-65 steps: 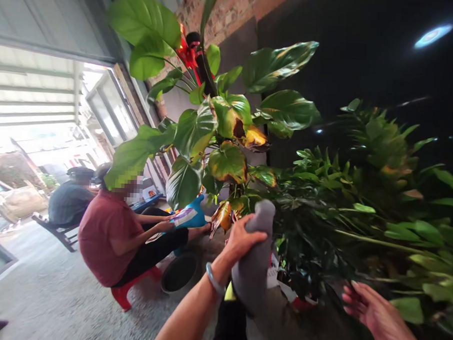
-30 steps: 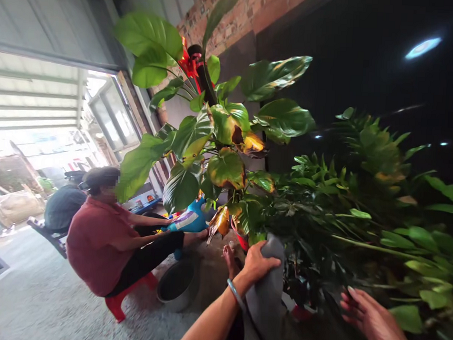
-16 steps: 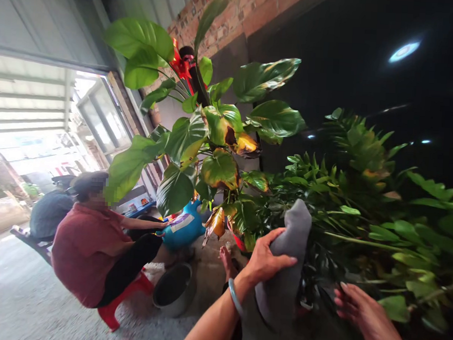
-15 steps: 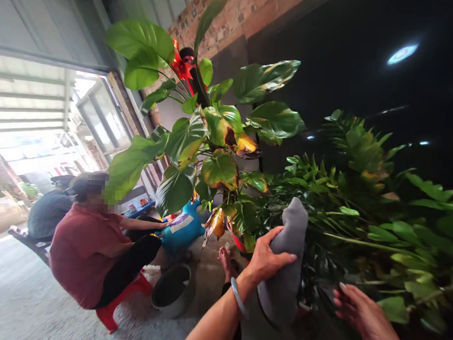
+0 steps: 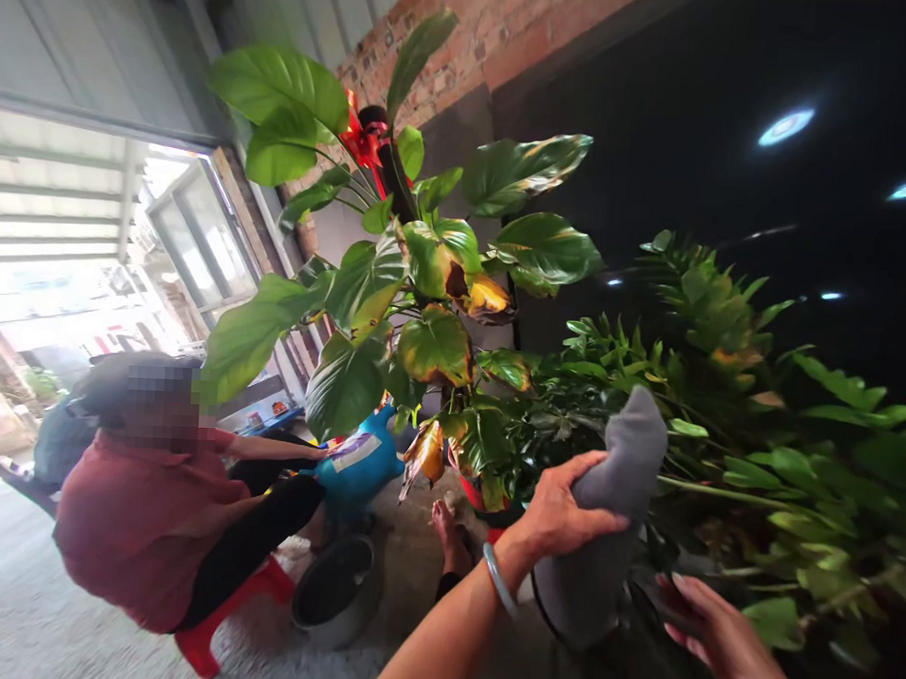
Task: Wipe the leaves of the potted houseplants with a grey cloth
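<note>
My left hand (image 5: 575, 513) is closed round the upper part of a grey, soft-looking stuffed fabric piece (image 5: 615, 547), which narrows to a bent tip. It stands roughly upright. A pale bracelet circles my left wrist. Lower right, my right hand (image 5: 703, 626) is beside the grey piece, close to its lower right side, with fingers bent. A dark, narrow thing (image 5: 674, 604) shows between its thumb and fingers; its kind is too dim to tell. Green leafy stems (image 5: 777, 494) spread just behind and to the right of my right hand.
A tall potted plant (image 5: 433, 259) with browned leaves stands ahead. To the left, a person in a red shirt (image 5: 126, 525) sits on a red stool (image 5: 204, 639), touching a blue stuffed piece (image 5: 361, 466). A dark bucket (image 5: 337, 590) and a bare foot (image 5: 450, 540) are on the floor.
My left hand and the grey piece have shifted right in view. My right hand is now nearer to the piece, its fingers more bent, with something dark between them.
</note>
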Demonstrator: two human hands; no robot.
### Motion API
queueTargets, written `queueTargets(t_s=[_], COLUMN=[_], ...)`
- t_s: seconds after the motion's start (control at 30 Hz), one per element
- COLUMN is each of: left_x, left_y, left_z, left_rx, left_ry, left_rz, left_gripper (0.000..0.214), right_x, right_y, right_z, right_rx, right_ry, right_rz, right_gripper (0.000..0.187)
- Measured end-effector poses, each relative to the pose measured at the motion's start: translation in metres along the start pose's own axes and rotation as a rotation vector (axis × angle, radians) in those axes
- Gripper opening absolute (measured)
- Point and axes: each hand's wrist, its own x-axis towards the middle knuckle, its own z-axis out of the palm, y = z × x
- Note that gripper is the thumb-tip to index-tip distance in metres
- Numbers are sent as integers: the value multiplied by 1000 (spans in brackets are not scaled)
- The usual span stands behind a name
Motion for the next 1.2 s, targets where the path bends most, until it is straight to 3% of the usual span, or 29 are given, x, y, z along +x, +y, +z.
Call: queueTargets(t_s=[0.13,0.2,0.27,0.4,0.47,0.5,0.6,0.67,0.7,0.77,0.87,0.97,1.03,1.1,1.17,1.2], left_x=[-22,-31,-29,-1,6,4,-17,-33,-37,-35,-13,0,-6,-21,-33,-35], left_y=[-34,-38,-31,-10,-12,-17,-35,-37,-34,-21,-3,-9,-26,-41,-45,-41], left_z=[-1,-9,-18,-25,-22,-19,-16,-19,-22,-29,-30,-21,-14,-12,-17,-21], left_rx=[359,347,223,-4,30,98,321,333,294,177,1,35,206,340,324,272], left_ry=[-385,-493,-400,-17,62,45,-244,-448,-484,-393,-90,81,-16,-253,-427,-434], left_rz=[-239,-280,-218,-48,-53,-81,-228,-278,-266,-185,-49,-38,-128,-224,-244,-229], left_gripper=[71,72,72,71,69,68,68,69,68,69,71,70,69,69,68,67], right_x=[5,9,12,12,10,8,5,5,6,7,9,7,5,4,5,6], right_y=[1,0,0,1,0,-2,-6,-7,-7,-6,-4,-3,-3,-2,-1,0], right_z=[-4,-7,-8,-8,-6,-5,-4,-6,-7,-8,-7,-3,-2,-2,-4,-5], right_rx=[29,34,17,46,92,110,129,130,126,118,119,115,103,88,72,65], right_ry=[92,140,150,126,138,148,161,159,155,136,101,83,84,84,80,78], right_rz=[-17,-17,-12,-27,0,15,28,31,33,38,49,53,47,44,48,51], right_gripper=[31,31,31,29,28,28,28,27,27,27,30,33,33,33,33,33])
